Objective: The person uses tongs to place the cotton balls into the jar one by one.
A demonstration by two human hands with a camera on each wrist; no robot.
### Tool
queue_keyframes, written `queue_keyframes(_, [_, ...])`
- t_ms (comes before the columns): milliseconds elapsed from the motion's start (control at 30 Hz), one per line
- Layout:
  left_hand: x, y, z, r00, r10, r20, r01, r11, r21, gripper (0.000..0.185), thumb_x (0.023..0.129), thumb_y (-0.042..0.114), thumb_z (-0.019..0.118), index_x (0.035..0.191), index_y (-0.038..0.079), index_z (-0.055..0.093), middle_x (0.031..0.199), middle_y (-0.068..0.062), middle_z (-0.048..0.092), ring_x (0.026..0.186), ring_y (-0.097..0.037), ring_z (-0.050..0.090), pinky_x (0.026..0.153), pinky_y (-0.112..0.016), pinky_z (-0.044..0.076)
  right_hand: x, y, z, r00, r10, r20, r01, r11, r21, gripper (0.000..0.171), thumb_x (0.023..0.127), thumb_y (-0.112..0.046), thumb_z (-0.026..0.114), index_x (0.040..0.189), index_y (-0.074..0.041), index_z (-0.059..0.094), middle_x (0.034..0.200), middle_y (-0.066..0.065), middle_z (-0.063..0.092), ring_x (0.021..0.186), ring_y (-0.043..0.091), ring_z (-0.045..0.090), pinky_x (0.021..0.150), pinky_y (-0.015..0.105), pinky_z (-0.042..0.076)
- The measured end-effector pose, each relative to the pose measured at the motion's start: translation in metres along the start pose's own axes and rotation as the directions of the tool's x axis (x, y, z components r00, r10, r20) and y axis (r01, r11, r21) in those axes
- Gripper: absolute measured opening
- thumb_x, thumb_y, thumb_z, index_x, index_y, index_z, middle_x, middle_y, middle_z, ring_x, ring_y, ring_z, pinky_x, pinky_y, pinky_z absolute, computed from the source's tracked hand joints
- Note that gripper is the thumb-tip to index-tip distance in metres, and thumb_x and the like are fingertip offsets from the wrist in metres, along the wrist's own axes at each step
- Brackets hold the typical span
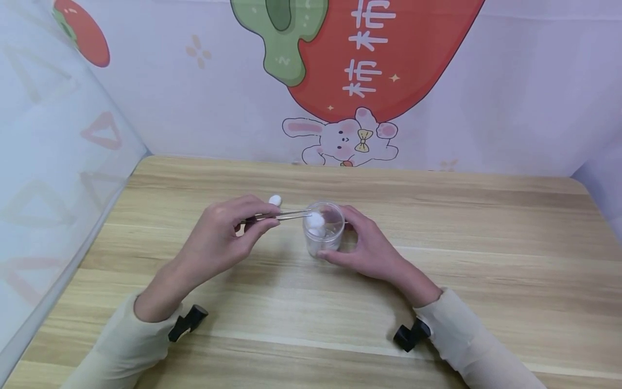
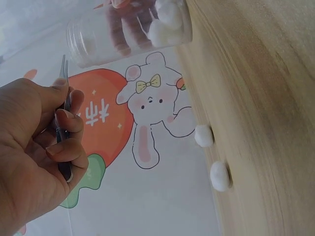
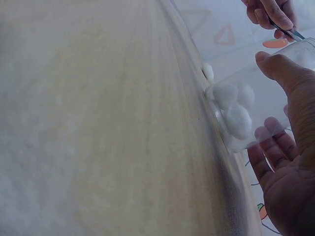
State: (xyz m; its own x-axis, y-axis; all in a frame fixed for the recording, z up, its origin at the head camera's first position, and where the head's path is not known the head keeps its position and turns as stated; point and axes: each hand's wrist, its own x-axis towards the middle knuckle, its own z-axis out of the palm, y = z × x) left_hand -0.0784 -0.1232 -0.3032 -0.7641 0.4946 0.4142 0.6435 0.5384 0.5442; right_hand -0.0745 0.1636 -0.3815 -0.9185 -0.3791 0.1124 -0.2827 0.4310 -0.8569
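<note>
My left hand pinches metal tweezers between thumb and fingers. Their tips reach over the mouth of a small clear jar, where a white cotton ball sits at the tips. My right hand grips the jar from the right side, thumb on one wall and fingers on the other. Several cotton balls lie inside the jar. In the left wrist view the tweezers run through the left hand, below the jar.
Two loose cotton balls lie on the wooden table behind the left hand; one cotton ball shows in the head view. A wall with a rabbit drawing closes the back, and a translucent panel the left.
</note>
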Motion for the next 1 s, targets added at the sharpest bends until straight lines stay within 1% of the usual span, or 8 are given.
queue_keyframes(233, [0.001, 0.000, -0.001, 1.000, -0.018, 0.005, 0.017, 1.000, 0.007, 0.019, 0.092, 0.010, 0.083, 0.111, 0.014, 0.082, 0.093, 0.006, 0.076, 0.066, -0.005, 0.052, 0.056, -0.017, 0.042, -0.001, 0.000, -0.001, 1.000, 0.001, -0.003, -0.001, 1.000, -0.002, 0.075, 0.080, -0.027, 0.095, 0.146, -0.019, 0.058, 0.137, -0.002, 0.067, 0.126, 0.016, 0.063, 0.107, 0.041, 0.055])
queue_keyframes(433, [0.000, -0.004, -0.005, 0.998, -0.059, 0.015, 0.058, 0.998, 0.017, 0.021, 0.094, 0.010, 0.081, 0.114, 0.016, 0.081, 0.097, 0.006, 0.078, 0.064, -0.006, 0.051, 0.055, -0.017, 0.041, -0.001, 0.001, 0.000, 1.000, 0.004, -0.002, -0.004, 1.000, 0.004, 0.074, 0.080, -0.026, 0.095, 0.144, -0.019, 0.059, 0.137, -0.002, 0.067, 0.125, 0.015, 0.062, 0.107, 0.040, 0.055])
queue_keyframes(633, [-0.005, -0.013, -0.010, 0.993, -0.116, 0.023, 0.116, 0.993, 0.023, 0.022, 0.095, 0.011, 0.080, 0.116, 0.018, 0.081, 0.094, 0.008, 0.076, 0.063, -0.006, 0.052, 0.054, -0.017, 0.041, -0.001, 0.001, -0.001, 1.000, -0.001, -0.003, 0.001, 1.000, 0.001, 0.074, 0.080, -0.028, 0.095, 0.145, -0.020, 0.059, 0.138, -0.003, 0.066, 0.125, 0.015, 0.062, 0.108, 0.040, 0.054])
queue_keyframes(767, [-0.010, -0.020, -0.015, 0.988, -0.155, 0.011, 0.154, 0.987, 0.045, 0.020, 0.096, 0.012, 0.080, 0.114, 0.019, 0.081, 0.091, 0.008, 0.075, 0.064, -0.007, 0.053, 0.055, -0.016, 0.041, 0.000, 0.003, 0.000, 1.000, 0.000, -0.005, 0.000, 1.000, 0.001, 0.075, 0.079, -0.028, 0.095, 0.145, -0.021, 0.059, 0.137, -0.004, 0.066, 0.124, 0.014, 0.062, 0.108, 0.040, 0.054])
queue_keyframes(900, [-0.013, -0.027, -0.019, 0.984, -0.178, -0.004, 0.178, 0.982, 0.063, 0.016, 0.097, 0.013, 0.079, 0.112, 0.019, 0.081, 0.091, 0.008, 0.076, 0.065, -0.008, 0.054, 0.057, -0.016, 0.042, 0.000, 0.002, 0.000, 1.000, 0.003, -0.004, -0.003, 1.000, 0.005, 0.075, 0.079, -0.028, 0.095, 0.145, -0.022, 0.059, 0.137, -0.004, 0.066, 0.124, 0.014, 0.063, 0.108, 0.040, 0.054])
queue_keyframes(1000, [-0.014, -0.032, -0.019, 0.981, -0.192, -0.002, 0.192, 0.979, 0.073, 0.014, 0.097, 0.014, 0.078, 0.111, 0.018, 0.081, 0.093, 0.007, 0.078, 0.068, -0.008, 0.057, 0.060, -0.015, 0.044, 0.000, 0.001, -0.001, 1.000, 0.005, -0.003, -0.005, 1.000, 0.003, 0.075, 0.080, -0.029, 0.095, 0.145, -0.022, 0.059, 0.137, -0.004, 0.066, 0.124, 0.014, 0.063, 0.107, 0.040, 0.054])
